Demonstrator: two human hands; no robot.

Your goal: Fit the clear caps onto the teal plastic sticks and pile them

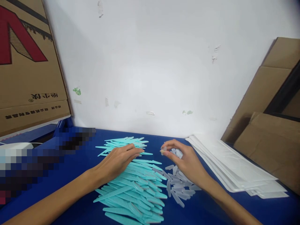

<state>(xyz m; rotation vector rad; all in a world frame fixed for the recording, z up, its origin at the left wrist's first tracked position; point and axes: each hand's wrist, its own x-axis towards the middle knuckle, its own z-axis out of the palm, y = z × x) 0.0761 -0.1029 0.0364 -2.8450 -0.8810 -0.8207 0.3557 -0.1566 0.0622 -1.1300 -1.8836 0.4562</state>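
My left hand is closed on a turquoise eyebrow razor, whose narrow end sticks out to the right past the fingertips. Beneath that hand lies a big pile of the same turquoise razors, with a smaller heap behind it. My right hand pinches a small translucent blade cap between thumb and fingers. A short gap separates this cap from the held razor. Loose translucent caps are scattered under and in front of my right hand, some partly hidden by it.
White flat sheets or bags lie stacked on the blue table to the right. Cardboard boxes stand at left and right. A white wall rises behind. The far left is pixelated.
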